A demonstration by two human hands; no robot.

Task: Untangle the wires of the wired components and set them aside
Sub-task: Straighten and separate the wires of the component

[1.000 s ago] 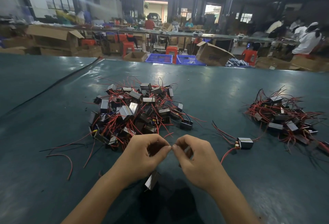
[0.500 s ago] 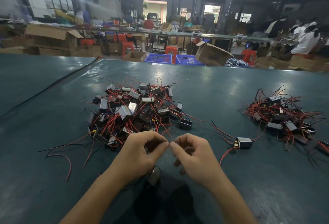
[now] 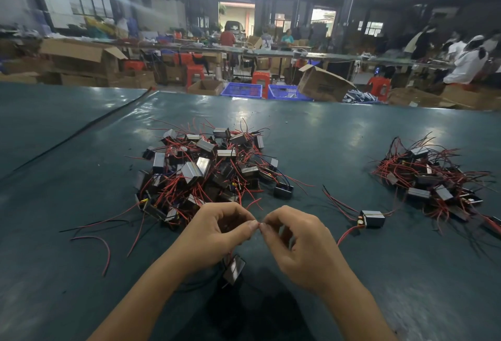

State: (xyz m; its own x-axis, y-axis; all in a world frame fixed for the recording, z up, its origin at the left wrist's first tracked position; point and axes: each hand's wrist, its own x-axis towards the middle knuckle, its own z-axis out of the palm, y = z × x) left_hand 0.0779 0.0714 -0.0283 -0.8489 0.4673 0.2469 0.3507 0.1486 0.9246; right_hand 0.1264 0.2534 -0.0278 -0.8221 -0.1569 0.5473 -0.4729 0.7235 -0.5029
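Observation:
A tangled pile of small black box components with red wires (image 3: 206,170) lies on the green table (image 3: 325,134), just beyond my hands. My left hand (image 3: 214,235) and my right hand (image 3: 301,243) meet fingertip to fingertip, each pinching the thin wires of one component. That component's dark box (image 3: 233,270) hangs tilted below my left hand. A single component with red and black leads (image 3: 372,218) lies alone to the right. Farther right sits a second, smaller pile of components (image 3: 431,178).
Loose red and black wires (image 3: 100,235) trail left of the big pile. A dark seam (image 3: 81,132) crosses the table at the left. Beyond the far edge stand cardboard boxes (image 3: 322,85), blue crates (image 3: 241,90), red stools and people at other benches.
My hands have stayed together, shifting only slightly; the hanging box has swung a little under my left hand. The piles have not moved.

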